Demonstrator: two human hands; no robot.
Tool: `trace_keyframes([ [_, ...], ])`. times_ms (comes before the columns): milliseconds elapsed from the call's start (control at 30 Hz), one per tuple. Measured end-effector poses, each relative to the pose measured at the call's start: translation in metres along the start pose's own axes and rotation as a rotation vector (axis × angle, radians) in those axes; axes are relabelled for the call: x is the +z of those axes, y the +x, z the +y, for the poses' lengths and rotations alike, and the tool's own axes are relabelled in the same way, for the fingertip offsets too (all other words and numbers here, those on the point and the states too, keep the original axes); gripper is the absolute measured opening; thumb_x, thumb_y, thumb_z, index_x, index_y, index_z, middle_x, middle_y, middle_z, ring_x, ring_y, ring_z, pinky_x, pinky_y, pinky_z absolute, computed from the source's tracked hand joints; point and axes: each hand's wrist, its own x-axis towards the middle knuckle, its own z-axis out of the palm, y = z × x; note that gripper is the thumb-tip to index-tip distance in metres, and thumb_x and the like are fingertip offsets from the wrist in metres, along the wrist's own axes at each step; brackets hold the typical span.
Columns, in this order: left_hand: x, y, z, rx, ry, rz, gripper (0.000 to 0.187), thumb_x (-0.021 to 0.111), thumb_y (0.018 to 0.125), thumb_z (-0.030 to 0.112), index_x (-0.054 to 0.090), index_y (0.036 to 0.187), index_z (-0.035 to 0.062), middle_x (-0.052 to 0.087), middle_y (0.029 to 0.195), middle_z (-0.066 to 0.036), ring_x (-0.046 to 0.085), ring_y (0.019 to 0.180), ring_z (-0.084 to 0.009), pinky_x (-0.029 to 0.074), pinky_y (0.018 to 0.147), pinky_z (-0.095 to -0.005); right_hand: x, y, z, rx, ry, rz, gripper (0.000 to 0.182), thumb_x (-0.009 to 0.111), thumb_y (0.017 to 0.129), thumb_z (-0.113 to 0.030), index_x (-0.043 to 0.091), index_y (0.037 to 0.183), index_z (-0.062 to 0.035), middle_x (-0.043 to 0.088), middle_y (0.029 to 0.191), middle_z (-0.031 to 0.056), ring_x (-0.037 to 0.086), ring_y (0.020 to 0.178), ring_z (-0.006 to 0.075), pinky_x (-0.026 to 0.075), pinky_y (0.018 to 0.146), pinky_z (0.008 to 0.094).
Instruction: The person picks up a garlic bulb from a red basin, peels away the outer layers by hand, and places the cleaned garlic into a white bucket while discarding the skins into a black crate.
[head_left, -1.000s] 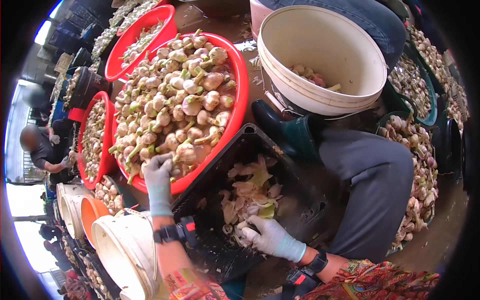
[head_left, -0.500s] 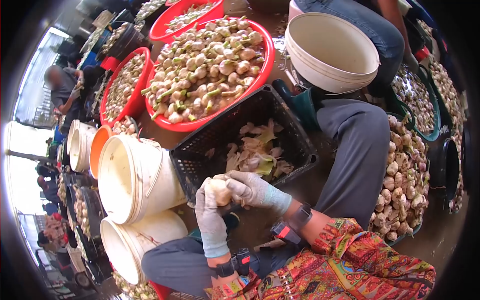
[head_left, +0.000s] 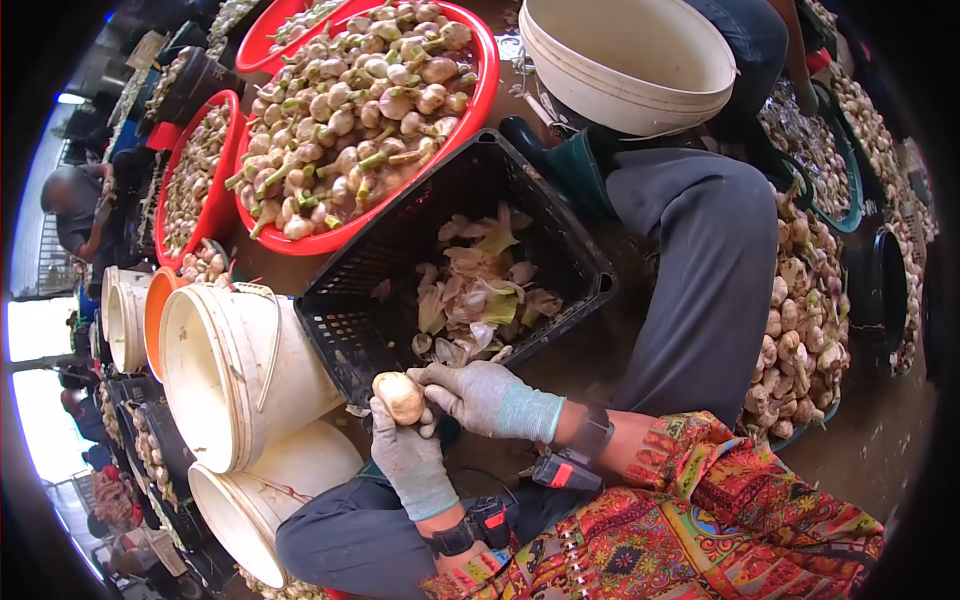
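Note:
My left hand [head_left: 412,458], in a grey glove, grips a garlic bulb [head_left: 398,396] from below, just over the near corner of a black plastic crate [head_left: 380,262]. My right hand [head_left: 478,396], also gloved, pinches the bulb's right side with its fingertips. Both hands sit above my lap. The crate holds loose garlic skins and green stem scraps [head_left: 478,290]. Beyond the crate stands a big red basin [head_left: 478,80] heaped with unpeeled garlic bulbs with green stems.
White buckets [head_left: 222,372] stand left of my knee, another [head_left: 250,500] below them. A large white bucket [head_left: 630,62] sits at top right. My grey-trousered leg [head_left: 700,270] runs along the crate's right. More garlic fills a tub [head_left: 810,320] at right and red basins [head_left: 192,175] at left. A person [head_left: 80,215] crouches far left.
My left hand left the red basin carrying a garlic bulb and came back to my lap. My right hand rose out of the crate and met it on the bulb.

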Motion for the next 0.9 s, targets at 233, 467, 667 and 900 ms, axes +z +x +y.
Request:
trace_keyframes([
  [233, -0.009, 0.003, 0.000, -0.158, -0.204, 0.070, 0.042, 0.046, 0.100, 0.034, 0.049, 0.123, -0.0004, 0.060, 0.110, -0.015, 0.049, 0.065, -0.0173, 0.040, 0.051, -0.0253, -0.042, 0.011, 0.003, 0.260, 0.471, -0.287, 0.034, 0.043, 0.098, -0.031, 0.060, 0.110, -0.0032, 0.065, 0.082, 0.0113, 0.056, 0.044, 0.0178, 0.046, 0.043, 0.0317],
  [467, 0.001, 0.000, -0.004, -0.153, -0.036, 0.081, 0.049, 0.052, 0.096, 0.040, 0.049, 0.127, 0.0016, 0.060, 0.110, -0.009, 0.056, 0.080, -0.0173, 0.044, 0.060, -0.0254, -0.010, 0.017, 0.016, -0.044, -0.053, -0.014, 0.044, 0.067, 0.082, -0.040, 0.065, 0.106, -0.0031, 0.066, 0.097, 0.0182, 0.064, 0.090, 0.0338, 0.049, 0.080, 0.0407],
  [667, 0.008, -0.003, -0.004, 0.000, 0.256, 0.053, 0.059, 0.058, 0.093, 0.035, 0.043, 0.134, -0.0037, 0.058, 0.109, -0.011, 0.056, 0.088, -0.0152, 0.047, 0.077, -0.0285, -0.007, 0.021, 0.026, 0.135, 0.489, -0.055, 0.038, 0.067, 0.084, -0.026, 0.062, 0.103, 0.0056, 0.063, 0.089, 0.0251, 0.063, 0.084, 0.0339, 0.049, 0.076, 0.0371],
  [900, -0.026, 0.006, -0.012, -0.134, 0.263, 0.000, 0.054, 0.057, 0.094, 0.035, 0.047, 0.127, -0.0063, 0.061, 0.108, -0.015, 0.062, 0.092, -0.0254, 0.053, 0.078, -0.0295, -0.004, 0.029, 0.021, 0.102, 0.094, 0.123, 0.030, 0.061, 0.087, -0.029, 0.060, 0.091, 0.0001, 0.064, 0.088, 0.0227, 0.063, 0.085, 0.0398, 0.050, 0.073, 0.0443],
])
